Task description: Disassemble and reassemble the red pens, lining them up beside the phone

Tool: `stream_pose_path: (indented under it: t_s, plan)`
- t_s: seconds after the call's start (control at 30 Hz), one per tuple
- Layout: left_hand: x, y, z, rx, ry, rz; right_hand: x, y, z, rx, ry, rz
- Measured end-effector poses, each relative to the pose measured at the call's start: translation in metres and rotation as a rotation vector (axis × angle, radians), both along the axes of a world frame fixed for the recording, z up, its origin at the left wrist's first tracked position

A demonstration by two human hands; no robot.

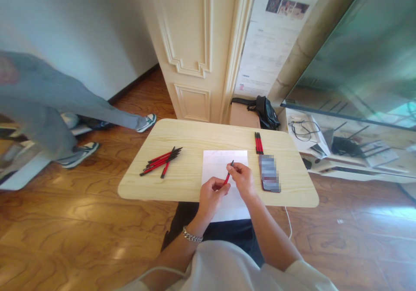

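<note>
Over a white sheet of paper [212, 163], both hands hold one red and black pen [226, 178], tilted with its black end up. My left hand [211, 194] has its fingers closed around the red lower part. Thumb and fingers of my right hand [243, 179] pinch the black upper end. On the table to the left lies a loose pile of several red and black pens [162, 161], some crossing others. At the right, a few more such pens [258, 143] lie side by side in a neat row. Just below them is a phone [269, 174] with a blurred screen.
The light wooden table [188, 135] has rounded corners. A person in grey trousers [71, 93] stands to the left beyond it. Behind the table are a panelled door [191, 44] and a black bag [266, 112]. A white cable [288, 221] hangs at the right.
</note>
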State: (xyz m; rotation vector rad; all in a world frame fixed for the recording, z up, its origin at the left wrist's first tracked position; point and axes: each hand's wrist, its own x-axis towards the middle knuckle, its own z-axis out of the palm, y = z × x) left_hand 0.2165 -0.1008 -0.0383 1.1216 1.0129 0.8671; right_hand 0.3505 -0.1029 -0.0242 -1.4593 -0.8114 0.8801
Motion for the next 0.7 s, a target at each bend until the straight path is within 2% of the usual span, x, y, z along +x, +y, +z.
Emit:
stream_pose_path:
  t_s: [0.07, 0.13, 0.3, 0.4, 0.57, 0.7]
  plan:
    - [0.0, 0.0, -0.001, -0.008, -0.005, 0.011, -0.002, -0.001, -0.003, -0.028, -0.04, -0.028]
    - [-0.001, 0.001, -0.001, -0.078, -0.057, -0.038, -0.001, -0.003, -0.002, -0.033, -0.036, -0.016]
    - [-0.003, 0.002, 0.004, -0.225, -0.198, -0.151, 0.005, -0.004, 0.012, 0.035, 0.254, 0.084]
    - [-0.002, 0.0, 0.004, -0.24, -0.206, -0.165, 0.006, -0.002, 0.012, 0.037, 0.277, 0.091]
    - [0.001, -0.004, 0.001, -0.238, -0.217, -0.122, 0.002, -0.001, 0.006, 0.011, 0.192, -0.015]
    - [0.0, -0.004, 0.001, -0.264, -0.254, -0.152, 0.0, -0.003, 0.01, 0.032, 0.319, 0.099]
